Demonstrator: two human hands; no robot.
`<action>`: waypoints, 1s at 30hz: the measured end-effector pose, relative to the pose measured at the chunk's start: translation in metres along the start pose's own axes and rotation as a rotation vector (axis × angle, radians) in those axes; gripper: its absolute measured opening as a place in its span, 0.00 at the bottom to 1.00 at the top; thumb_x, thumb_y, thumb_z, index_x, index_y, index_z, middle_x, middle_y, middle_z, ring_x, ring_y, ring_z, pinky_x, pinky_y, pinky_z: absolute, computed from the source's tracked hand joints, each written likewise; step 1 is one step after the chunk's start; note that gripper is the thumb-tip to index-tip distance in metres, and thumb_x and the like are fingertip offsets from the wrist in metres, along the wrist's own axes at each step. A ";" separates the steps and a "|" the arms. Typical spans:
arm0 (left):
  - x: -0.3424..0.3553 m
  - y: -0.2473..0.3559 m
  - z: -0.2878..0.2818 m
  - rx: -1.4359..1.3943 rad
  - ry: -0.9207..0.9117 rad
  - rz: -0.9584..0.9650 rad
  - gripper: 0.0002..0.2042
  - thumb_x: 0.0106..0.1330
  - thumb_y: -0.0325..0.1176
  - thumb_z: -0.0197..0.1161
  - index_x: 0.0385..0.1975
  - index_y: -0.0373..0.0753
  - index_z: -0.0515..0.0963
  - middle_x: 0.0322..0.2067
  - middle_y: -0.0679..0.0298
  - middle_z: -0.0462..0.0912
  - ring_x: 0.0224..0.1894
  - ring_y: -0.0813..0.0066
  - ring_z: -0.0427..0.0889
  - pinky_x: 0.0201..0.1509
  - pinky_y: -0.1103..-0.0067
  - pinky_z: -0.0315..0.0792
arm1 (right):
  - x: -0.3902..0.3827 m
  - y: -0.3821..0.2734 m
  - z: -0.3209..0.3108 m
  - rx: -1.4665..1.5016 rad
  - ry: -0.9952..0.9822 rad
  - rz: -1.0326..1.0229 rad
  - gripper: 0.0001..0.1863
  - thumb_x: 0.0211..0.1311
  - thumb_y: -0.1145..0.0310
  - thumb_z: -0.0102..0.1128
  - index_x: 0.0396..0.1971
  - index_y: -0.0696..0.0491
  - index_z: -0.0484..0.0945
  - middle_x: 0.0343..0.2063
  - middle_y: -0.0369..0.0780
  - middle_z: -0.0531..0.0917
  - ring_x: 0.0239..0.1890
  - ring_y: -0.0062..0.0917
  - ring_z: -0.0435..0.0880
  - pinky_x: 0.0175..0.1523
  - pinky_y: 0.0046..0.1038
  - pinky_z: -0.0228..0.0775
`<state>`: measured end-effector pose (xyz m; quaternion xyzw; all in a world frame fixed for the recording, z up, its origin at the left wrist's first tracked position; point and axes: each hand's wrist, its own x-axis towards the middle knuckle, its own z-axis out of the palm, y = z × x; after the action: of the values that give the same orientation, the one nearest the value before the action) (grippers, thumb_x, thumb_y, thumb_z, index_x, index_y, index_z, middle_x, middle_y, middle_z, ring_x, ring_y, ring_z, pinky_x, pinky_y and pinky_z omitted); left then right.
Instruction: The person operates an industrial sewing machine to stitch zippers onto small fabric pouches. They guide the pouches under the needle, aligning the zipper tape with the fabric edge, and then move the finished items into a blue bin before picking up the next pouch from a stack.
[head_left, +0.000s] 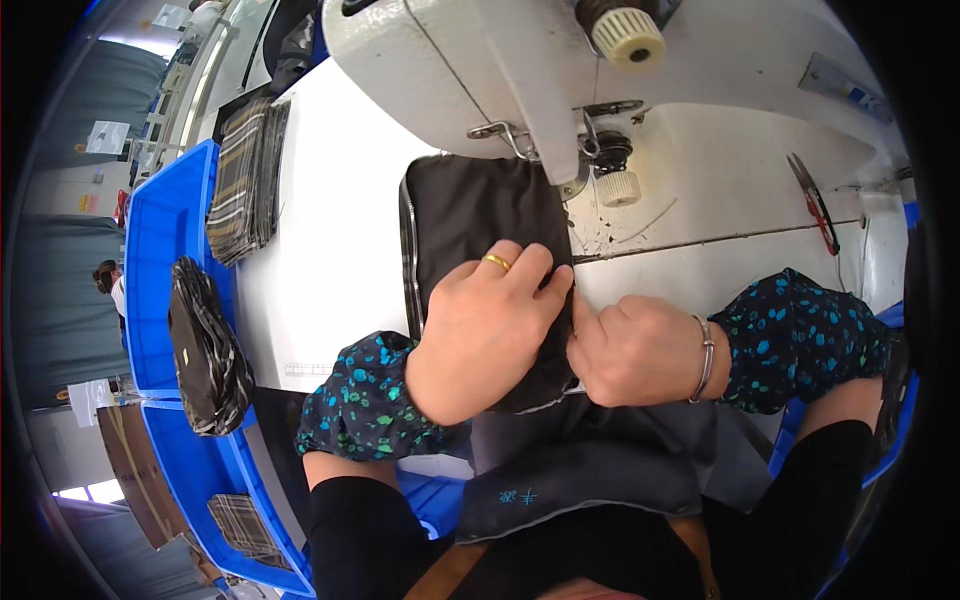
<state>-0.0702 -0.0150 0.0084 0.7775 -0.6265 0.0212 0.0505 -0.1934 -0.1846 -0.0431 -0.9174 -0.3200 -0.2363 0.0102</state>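
Sewing station, seated operator. A dark brown fabric pouch panel with a grey zip along its left edge [470,215] lies flat on the white tabletop [320,270], its far end just under the head of the white industrial sewing machine [480,60], near the needle.

Left hand [485,325]: fingers together, palm flat, pressing the panel down; gold ring on one finger. Right hand [635,350]: curled, thumb and fingers pinching the panel's right edge, touching the left hand's fingertips.

Judged step: aligning the edge for feeding under the presser foot. Next move would call for steady flat pressure and a straight edge toward the needle.

Red-handled snips [815,210] lie well apart at right. Blue plastic bin [160,240] at left holds checked fabric stacks.
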 end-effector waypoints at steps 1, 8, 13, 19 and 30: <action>0.003 -0.002 0.003 -0.010 0.028 -0.002 0.20 0.48 0.25 0.70 0.45 0.42 0.88 0.40 0.70 0.81 0.41 0.68 0.82 0.40 0.73 0.80 | 0.000 0.000 0.003 -0.035 0.009 0.014 0.10 0.47 0.65 0.64 0.22 0.58 0.84 0.34 0.63 0.87 0.17 0.24 0.80 0.20 0.24 0.66; 0.023 -0.026 0.014 -0.029 0.155 -0.017 0.17 0.51 0.23 0.69 0.42 0.44 0.89 0.38 0.67 0.81 0.39 0.64 0.82 0.39 0.71 0.81 | 0.004 0.017 0.016 -0.092 0.044 0.072 0.14 0.49 0.68 0.63 0.32 0.63 0.86 0.36 0.62 0.88 0.17 0.25 0.81 0.20 0.27 0.70; 0.034 -0.044 0.019 -0.043 0.210 -0.018 0.18 0.52 0.22 0.67 0.43 0.46 0.90 0.39 0.67 0.83 0.34 0.60 0.83 0.38 0.68 0.77 | 0.006 0.028 0.021 -0.138 0.017 0.113 0.16 0.50 0.68 0.62 0.36 0.64 0.86 0.38 0.61 0.88 0.16 0.25 0.82 0.20 0.27 0.71; 0.040 -0.061 0.028 -0.032 0.214 -0.014 0.16 0.56 0.25 0.65 0.43 0.44 0.90 0.40 0.66 0.83 0.42 0.62 0.82 0.49 0.68 0.76 | 0.007 0.040 0.026 -0.108 0.027 0.153 0.16 0.52 0.69 0.62 0.37 0.65 0.86 0.42 0.62 0.88 0.16 0.25 0.82 0.22 0.28 0.73; 0.010 -0.041 -0.015 -0.229 0.187 0.033 0.23 0.55 0.30 0.66 0.53 0.34 0.84 0.48 0.56 0.85 0.52 0.55 0.83 0.60 0.64 0.76 | 0.011 0.034 0.018 0.388 0.111 0.438 0.16 0.59 0.72 0.64 0.48 0.48 0.82 0.37 0.36 0.75 0.26 0.27 0.84 0.25 0.31 0.75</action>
<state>-0.0276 -0.0148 0.0226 0.7507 -0.6303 0.0226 0.1968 -0.1581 -0.2021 -0.0498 -0.9312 -0.1523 -0.2128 0.2536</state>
